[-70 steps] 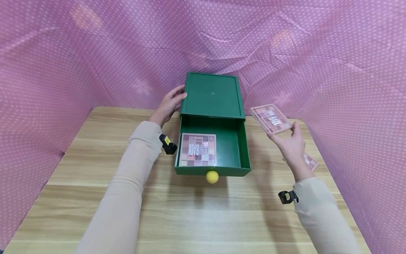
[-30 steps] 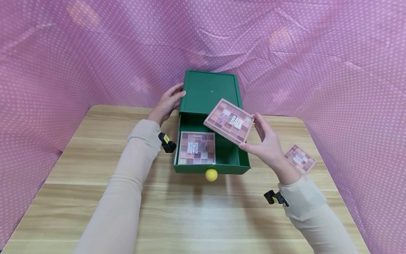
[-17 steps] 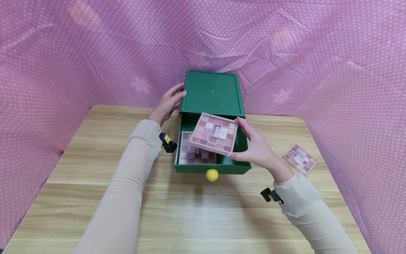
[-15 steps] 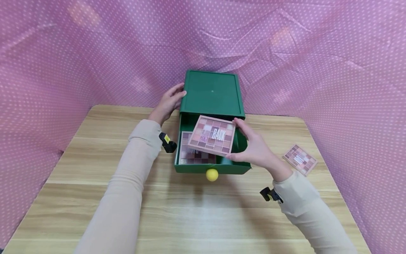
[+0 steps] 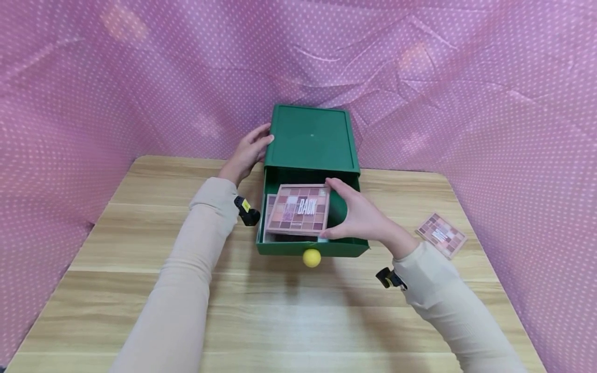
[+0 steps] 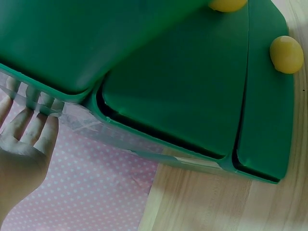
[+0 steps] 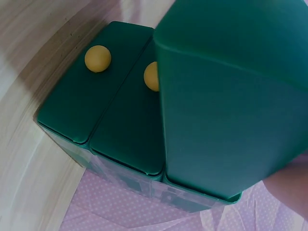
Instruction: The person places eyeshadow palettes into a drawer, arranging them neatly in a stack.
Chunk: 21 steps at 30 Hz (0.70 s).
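My right hand point(image 5: 361, 217) pinches a pink eyeshadow palette point(image 5: 298, 210) by its right end, thumb at the near edge and fingers at the far edge. It is inside the pulled-out green drawer point(image 5: 342, 249), overlapping a second palette point(image 5: 271, 202) that lies at the drawer's left side. With straight fingers, my left hand point(image 5: 244, 158) touches the left side of the green drawer cabinet point(image 5: 312, 137); the left wrist view shows those fingers point(image 6: 36, 125) against its clear side. In the right wrist view the drawer hides most of the right hand point(image 7: 291, 185).
Another palette point(image 5: 441, 235) lies on the wooden table point(image 5: 289, 331), right of the cabinet. A yellow ball knob point(image 5: 311, 258) sticks out from the drawer front. Below are two closed drawers with yellow knobs point(image 7: 97, 58). Pink dotted cloth point(image 5: 210, 67) hangs behind and at both sides.
My right hand has carried the palette from the table's right side leftward, then down into the drawer over the other palette, turning it straighter. The left hand stays at the cabinet.
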Each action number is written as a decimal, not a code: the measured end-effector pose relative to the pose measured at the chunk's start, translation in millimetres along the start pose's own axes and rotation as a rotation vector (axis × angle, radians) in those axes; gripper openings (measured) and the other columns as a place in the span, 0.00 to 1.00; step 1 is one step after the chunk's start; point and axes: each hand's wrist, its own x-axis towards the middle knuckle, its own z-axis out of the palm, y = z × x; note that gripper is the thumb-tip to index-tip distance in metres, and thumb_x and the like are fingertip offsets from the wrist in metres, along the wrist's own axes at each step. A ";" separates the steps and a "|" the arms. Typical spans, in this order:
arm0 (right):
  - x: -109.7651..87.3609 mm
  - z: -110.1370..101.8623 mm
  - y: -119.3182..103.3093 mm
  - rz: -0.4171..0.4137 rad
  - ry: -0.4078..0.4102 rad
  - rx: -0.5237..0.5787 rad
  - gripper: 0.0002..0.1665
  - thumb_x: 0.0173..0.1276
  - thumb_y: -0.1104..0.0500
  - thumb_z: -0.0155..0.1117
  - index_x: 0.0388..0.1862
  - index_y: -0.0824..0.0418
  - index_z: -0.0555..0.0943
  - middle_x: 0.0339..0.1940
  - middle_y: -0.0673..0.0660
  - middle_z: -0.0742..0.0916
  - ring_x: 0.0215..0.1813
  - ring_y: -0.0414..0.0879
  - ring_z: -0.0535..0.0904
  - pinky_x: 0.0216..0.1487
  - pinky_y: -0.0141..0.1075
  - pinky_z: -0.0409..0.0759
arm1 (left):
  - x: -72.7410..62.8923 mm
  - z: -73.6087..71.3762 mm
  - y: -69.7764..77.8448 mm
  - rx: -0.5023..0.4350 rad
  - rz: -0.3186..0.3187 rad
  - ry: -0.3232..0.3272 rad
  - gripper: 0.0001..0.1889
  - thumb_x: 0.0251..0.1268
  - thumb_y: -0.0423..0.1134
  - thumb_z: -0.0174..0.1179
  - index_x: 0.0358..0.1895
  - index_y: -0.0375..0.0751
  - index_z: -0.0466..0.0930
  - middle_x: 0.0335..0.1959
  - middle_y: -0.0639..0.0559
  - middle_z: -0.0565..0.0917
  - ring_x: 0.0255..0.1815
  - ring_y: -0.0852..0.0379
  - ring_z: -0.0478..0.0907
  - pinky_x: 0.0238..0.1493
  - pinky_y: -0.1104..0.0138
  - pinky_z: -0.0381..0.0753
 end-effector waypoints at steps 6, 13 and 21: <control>2.4 3.4 -1.7 -0.018 -0.028 -0.032 0.61 0.36 0.46 0.73 0.66 0.63 0.51 0.65 0.59 0.58 0.63 0.50 0.54 0.58 0.46 0.59 | -2.7 1.1 -1.5 -0.011 0.004 0.008 0.25 0.61 0.39 0.52 0.63 0.47 0.59 0.60 0.50 0.62 0.54 0.51 0.67 0.50 0.62 0.68; -2.9 5.4 1.5 -0.053 -0.091 -0.023 0.61 0.37 0.47 0.74 0.66 0.64 0.50 0.65 0.60 0.58 0.63 0.50 0.54 0.59 0.45 0.58 | -13.0 6.9 -3.5 -0.017 0.018 0.027 0.25 0.61 0.39 0.51 0.63 0.46 0.59 0.60 0.50 0.62 0.54 0.51 0.67 0.51 0.63 0.68; -3.5 15.8 -0.5 -0.068 -0.138 -0.081 0.59 0.40 0.50 0.73 0.66 0.65 0.49 0.65 0.61 0.56 0.64 0.52 0.53 0.59 0.43 0.58 | -17.6 7.2 -4.6 -0.008 0.035 0.014 0.25 0.62 0.39 0.51 0.63 0.46 0.58 0.60 0.49 0.62 0.54 0.51 0.66 0.52 0.62 0.67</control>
